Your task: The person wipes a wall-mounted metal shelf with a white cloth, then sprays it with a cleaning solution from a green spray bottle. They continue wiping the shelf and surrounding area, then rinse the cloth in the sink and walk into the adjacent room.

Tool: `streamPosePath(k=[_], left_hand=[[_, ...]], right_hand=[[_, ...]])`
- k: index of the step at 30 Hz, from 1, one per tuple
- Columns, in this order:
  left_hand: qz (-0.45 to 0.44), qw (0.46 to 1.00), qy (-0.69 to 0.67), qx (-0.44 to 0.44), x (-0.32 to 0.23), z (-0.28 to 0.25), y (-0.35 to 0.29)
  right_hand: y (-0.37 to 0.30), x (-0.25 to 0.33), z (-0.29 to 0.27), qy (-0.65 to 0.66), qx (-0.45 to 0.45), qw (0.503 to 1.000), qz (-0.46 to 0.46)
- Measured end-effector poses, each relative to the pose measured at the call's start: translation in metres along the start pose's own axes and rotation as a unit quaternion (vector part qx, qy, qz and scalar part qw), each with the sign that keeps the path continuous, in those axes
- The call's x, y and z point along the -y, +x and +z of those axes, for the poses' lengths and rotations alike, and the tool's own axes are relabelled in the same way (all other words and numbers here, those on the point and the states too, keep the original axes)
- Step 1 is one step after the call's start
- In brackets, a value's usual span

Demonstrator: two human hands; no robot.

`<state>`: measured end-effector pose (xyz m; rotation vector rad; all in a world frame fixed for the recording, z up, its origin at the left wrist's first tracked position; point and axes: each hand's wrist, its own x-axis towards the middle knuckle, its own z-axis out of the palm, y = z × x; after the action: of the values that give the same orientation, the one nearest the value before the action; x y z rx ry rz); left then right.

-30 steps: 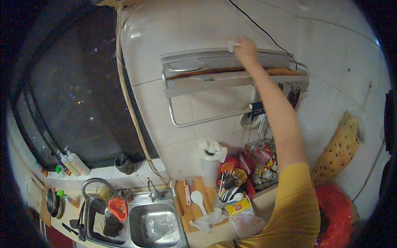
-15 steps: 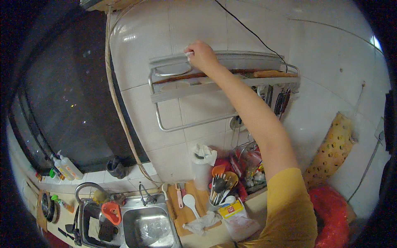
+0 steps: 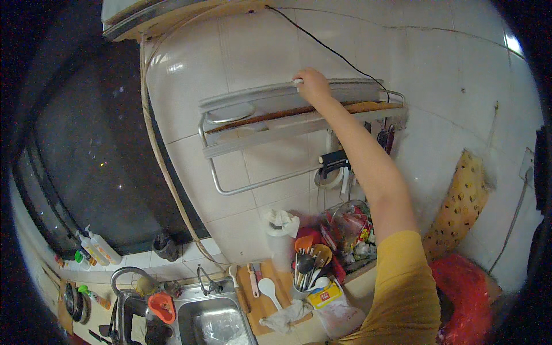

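Note:
My right hand [image 3: 314, 87] is raised at the top edge of the metal wall rack [image 3: 230, 148]. Its fingers are closed on a small white wad [image 3: 297, 82], cloth or paper, mostly hidden in the grip. The arm, in a yellow sleeve, crosses in front of the rack's right part. Along the rack's shelf runs a long brown strip [image 3: 270, 117]. Below the bar hang a black-handled utensil [image 3: 332, 158] and several knives [image 3: 386, 138], partly behind the forearm. My left hand is out of view.
Below are a double sink [image 3: 215, 316] with an orange strainer [image 3: 162, 308], a wooden board [image 3: 244, 287] with a white rice paddle [image 3: 269, 290], a utensil holder [image 3: 300, 282] and a paper towel roll [image 3: 280, 244]. A black cord [image 3: 328, 46] hangs above the rack.
My right hand has slid rightward along the rack's top edge with the white wad. The view has shifted, so the rack sits lower and the black-handled utensil shows.

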<state>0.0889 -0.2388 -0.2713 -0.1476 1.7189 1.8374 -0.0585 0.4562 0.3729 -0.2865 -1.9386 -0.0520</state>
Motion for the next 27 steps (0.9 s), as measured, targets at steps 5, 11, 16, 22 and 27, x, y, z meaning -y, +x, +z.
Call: streamPosePath(k=[5, 11, 16, 22, 27], left_hand=[[0.013, 0.997, 0.063, 0.046, -0.004, 0.005, 0.014], [0.018, 0.984, 0.176, 0.036, -0.002, 0.012, 0.011], [-0.004, 1.0, 0.008, 0.009, 0.01, 0.01, 0.004], [-0.033, 0.975, 0.203, -0.079, -0.018, 0.036, -0.015], [-0.002, 0.998, 0.061, -0.032, -0.005, 0.024, -0.01]], right_hand=[[-0.001, -0.034, -0.016, 0.01, -0.027, 0.999, -0.035], [-0.008, -0.075, -0.038, 0.058, -0.041, 0.997, 0.024], [-0.005, -0.103, -0.05, 0.009, -0.012, 0.998, 0.069], [-0.003, -0.119, -0.042, -0.156, -0.015, 0.983, 0.095], [-0.005, -0.067, -0.025, -0.156, -0.024, 0.987, 0.026]])
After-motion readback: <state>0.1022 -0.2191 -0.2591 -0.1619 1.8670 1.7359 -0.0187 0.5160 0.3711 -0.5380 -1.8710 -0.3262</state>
